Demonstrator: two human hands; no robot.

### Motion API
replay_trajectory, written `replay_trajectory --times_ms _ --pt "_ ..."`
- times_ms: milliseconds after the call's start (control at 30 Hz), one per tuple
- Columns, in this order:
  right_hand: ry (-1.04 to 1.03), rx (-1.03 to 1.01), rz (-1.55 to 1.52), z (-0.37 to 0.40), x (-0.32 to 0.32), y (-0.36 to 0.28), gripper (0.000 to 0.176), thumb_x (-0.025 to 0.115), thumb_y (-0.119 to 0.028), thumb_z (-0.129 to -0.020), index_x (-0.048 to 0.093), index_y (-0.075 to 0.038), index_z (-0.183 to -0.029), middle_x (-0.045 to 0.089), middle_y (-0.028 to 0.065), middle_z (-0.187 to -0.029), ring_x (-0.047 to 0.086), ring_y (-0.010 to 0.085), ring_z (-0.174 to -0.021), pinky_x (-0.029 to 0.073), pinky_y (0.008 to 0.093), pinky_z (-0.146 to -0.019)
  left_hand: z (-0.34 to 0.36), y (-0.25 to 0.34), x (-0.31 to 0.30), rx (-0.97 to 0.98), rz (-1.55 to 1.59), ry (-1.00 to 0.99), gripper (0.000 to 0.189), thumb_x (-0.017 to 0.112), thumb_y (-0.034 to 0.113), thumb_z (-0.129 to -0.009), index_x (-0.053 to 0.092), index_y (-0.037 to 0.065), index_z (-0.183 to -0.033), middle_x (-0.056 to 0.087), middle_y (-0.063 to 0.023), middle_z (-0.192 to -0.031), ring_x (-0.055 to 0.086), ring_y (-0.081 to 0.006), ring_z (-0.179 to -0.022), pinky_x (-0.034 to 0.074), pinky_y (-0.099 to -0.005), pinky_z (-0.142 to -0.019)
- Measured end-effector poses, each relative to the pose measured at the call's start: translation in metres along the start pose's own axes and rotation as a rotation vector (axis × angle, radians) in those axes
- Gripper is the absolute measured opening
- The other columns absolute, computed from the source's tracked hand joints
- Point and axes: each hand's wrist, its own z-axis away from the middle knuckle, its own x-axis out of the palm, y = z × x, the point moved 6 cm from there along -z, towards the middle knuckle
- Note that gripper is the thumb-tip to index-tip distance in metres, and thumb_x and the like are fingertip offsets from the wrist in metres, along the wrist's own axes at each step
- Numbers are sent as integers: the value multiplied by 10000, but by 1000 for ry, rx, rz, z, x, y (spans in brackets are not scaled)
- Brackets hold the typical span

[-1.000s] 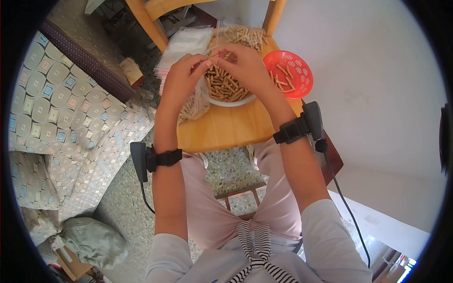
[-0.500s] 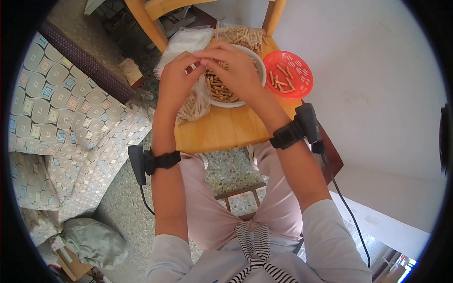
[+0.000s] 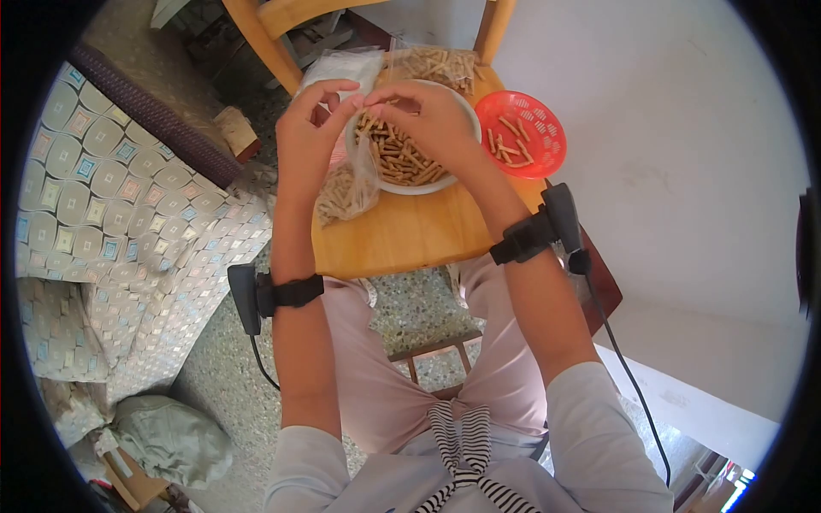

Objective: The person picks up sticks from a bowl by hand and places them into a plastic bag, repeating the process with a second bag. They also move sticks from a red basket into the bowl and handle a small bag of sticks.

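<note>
Short brown sticks [image 3: 405, 161], heaped in white bowl [image 3: 419, 190]

Soft, moderate light falls across the chair seat [image 3: 402, 244], leaving a faint sheen and gentle shadows. The pale wall [image 3: 684, 171] looks slightly hazy; the upper left is dim. Blue-white glare burns at the lower right. Wide-angle distortion bends the outer view inside a black round border with bluish fringes, and fine detail is soft.
</note>
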Motion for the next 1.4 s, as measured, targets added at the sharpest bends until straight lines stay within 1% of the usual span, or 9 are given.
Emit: replay_trajectory --times_ms 200,367,567,633,867,1100,1167,1233,1400 --pt "85 95 -115 -1 -14 -3 178 684 -120 -884 708 -15 -1025 716 61 -913 650 149 -782 515 253 -758 -3 -14 -3 -46 84 17 186 730 211 -879 713 42 -956 577 40 -755 410 -38 -607 337 -212 -554" --pt "79 -51 77 -1 -9 -3 176 681 -148 -883 707 -54 -1029 714 80 -902 658 194 -760 510 317 -712 0 -5 3 -31 83 17 175 728 212 -877 713 49 -937 588 37 -716 416 -40 -582 341 -215 -541" --pt "-60 7 261 6 0 -6 186 666 -190 -887 684 -67 -1026 704 92 -883 660 224 -769 505 344 -699 5 17 12 97 -44 -33 179 722 215 -869 723 55 -952 617 5 -734 492 -74 -613 386 -241 -559" --pt "-53 41 282 6 -8 -4 186 668 -194 -887 683 -66 -1021 705 95 -888 661 231 -770 507 344 -704 5 9 12 -112 -87 -54 212 714 245 -872 722 54 -964 644 -15 -758 521 -101 -627 415 -260 -579" --pt "4 15 330 10 -33 -9 186 685 -199 -878 702 -74 -1014 712 92 -902 670 234 -779 523 330 -724 6 -11 11 -69 -118 -140 218 693 251 -901 717 54 -992 642 5 -804 491 -72 -646 406 -232 -605" --pt "-48 122 246 16 -36 -8 172 692 -199 -880 722 -76 -996 722 67 -889 658 197 -738 525 314 -720 16 -18 2 -246 -353 -326 368 689 222 -878 627 119 -1226 576 -4 -729 513 -84 -662 427 -248 -637" --pt "-254 119 138 22 -23 -3 157 698 -192 -876 734 -76 -974 723 54 -855 658 188 -718 526 312 -706 21 -23 5 -263 -384 -380 449 685 203 -873 581 130 -1303 567 -5 -718 506 -83 -654 427 -254 -632" --pt "-270 105 123 23 -9 -6 158 700 -191 -864 737 -74 -964 722 66 -849 667 205 -723 528 321 -702 23 -26 5 -314 -188 -367 634 656 133 -861 420 116 -1450 579 -5 -727 497 -74 -639 425 -242 -629" --pt "-385 46 273 30 33 -7 210 709 -215 -855 717 -52 -986 715 75 -873 664 203 -748 509 335 -680 19 -27 3 -371 86 -238 761 651 126 -825 310 74 -1504 614 -36 -731 543 -95 -638 440 -264 -601"
